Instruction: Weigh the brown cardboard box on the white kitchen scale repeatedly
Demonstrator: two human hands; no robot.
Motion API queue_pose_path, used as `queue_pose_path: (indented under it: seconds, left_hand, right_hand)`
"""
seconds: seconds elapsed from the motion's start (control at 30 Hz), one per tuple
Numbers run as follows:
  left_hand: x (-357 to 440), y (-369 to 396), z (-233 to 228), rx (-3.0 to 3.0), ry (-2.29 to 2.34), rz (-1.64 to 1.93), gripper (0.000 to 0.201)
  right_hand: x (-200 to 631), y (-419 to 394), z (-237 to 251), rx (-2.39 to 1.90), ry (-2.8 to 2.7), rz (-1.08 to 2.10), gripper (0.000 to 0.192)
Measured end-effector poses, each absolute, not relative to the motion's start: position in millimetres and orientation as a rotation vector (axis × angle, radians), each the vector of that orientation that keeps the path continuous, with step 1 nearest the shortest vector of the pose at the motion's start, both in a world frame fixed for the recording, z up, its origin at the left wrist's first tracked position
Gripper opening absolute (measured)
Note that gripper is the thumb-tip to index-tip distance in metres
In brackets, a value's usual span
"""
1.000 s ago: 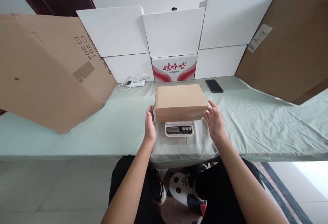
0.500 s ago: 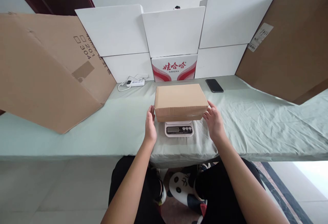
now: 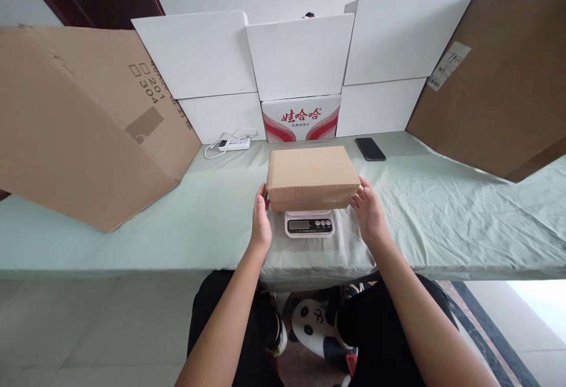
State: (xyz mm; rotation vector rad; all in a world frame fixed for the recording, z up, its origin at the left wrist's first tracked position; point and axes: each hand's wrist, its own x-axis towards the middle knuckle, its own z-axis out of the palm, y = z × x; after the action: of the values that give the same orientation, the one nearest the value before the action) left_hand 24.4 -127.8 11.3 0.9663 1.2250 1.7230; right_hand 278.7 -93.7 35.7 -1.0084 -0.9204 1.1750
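you seem to be at the step of bracing the box (image 3: 313,177) on the scale (image 3: 309,233), left hand (image 3: 262,225) at its eight o'clock, right hand (image 3: 371,216) at four, whether clamped i cannot tell, and lifting would need even pressure.

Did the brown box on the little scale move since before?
No, no shift that I can see: the brown box sits in the same place over the scale, judged against the black phone on the table.
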Motion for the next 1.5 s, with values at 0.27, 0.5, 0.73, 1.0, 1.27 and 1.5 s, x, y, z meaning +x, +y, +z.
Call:
queue_pose_path:
  seconds: [0.27, 0.5, 0.73, 1.0, 1.27, 1.5]
  left_hand:
    - [27, -131, 16, 0.995, 1.214, 1.723, 0.082]
    - [27, -132, 16, 1.022, 1.202, 1.733, 0.076]
    - [26, -131, 14, 1.050, 1.190, 1.718, 0.077]
    - [25, -128, 9, 1.079, 1.173, 1.725, 0.074]
    - [26, -130, 12, 1.110, 1.154, 1.708, 0.077]
    - [27, -129, 12, 1.137, 1.140, 1.707, 0.078]
  right_hand:
    - [278, -93, 36, -1.009, -0.909, 1.186, 0.063]
    - [279, -93, 33, -1.010, -0.959, 1.169, 0.059]
    - [276, -95, 34, -0.993, -0.958, 1.185, 0.060]
    - [274, -96, 33, -0.991, -1.031, 1.170, 0.056]
    - [273, -93, 25, -0.933, -1.121, 1.137, 0.050]
    - [270, -94, 21, -0.921, -1.166, 1.080, 0.051]
